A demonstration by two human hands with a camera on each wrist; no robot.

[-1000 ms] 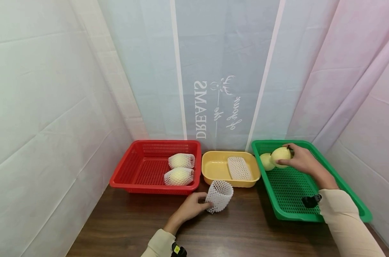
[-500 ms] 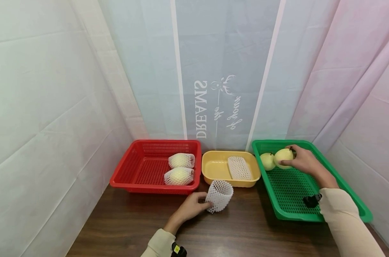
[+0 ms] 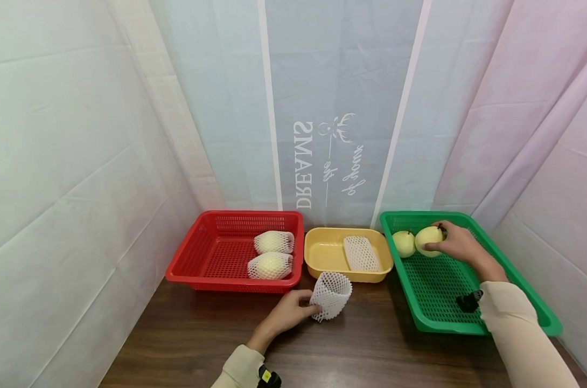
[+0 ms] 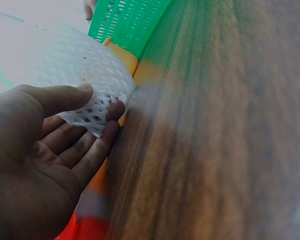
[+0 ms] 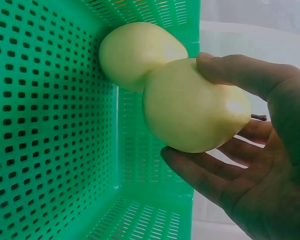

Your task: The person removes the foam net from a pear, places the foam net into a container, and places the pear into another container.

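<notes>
My left hand (image 3: 287, 313) pinches the lower left edge of a white foam fruit net (image 3: 332, 295), which stands open-mouthed above the table. In the left wrist view the net's edge (image 4: 94, 117) lies between thumb and fingers. On the right, my right hand (image 3: 460, 247) grips a pale yellow pear (image 3: 426, 241) at the back of the green basket (image 3: 434, 288). The right wrist view has thumb and fingers around this pear (image 5: 190, 110), its stem toward the palm. A second pear (image 5: 135, 52) sits behind it against the basket wall.
A yellow tray (image 3: 325, 257) between the baskets holds a flat foam net (image 3: 361, 253). In the red basket (image 3: 225, 261) on the left lie two net-wrapped pears, a rear one (image 3: 273, 243) and a front one (image 3: 270, 266). Fabric walls enclose the wooden table (image 3: 332, 355).
My right hand has shifted slightly right with its pear, so more of the second pear shows beside it. The left hand and the foam net have stayed in place.
</notes>
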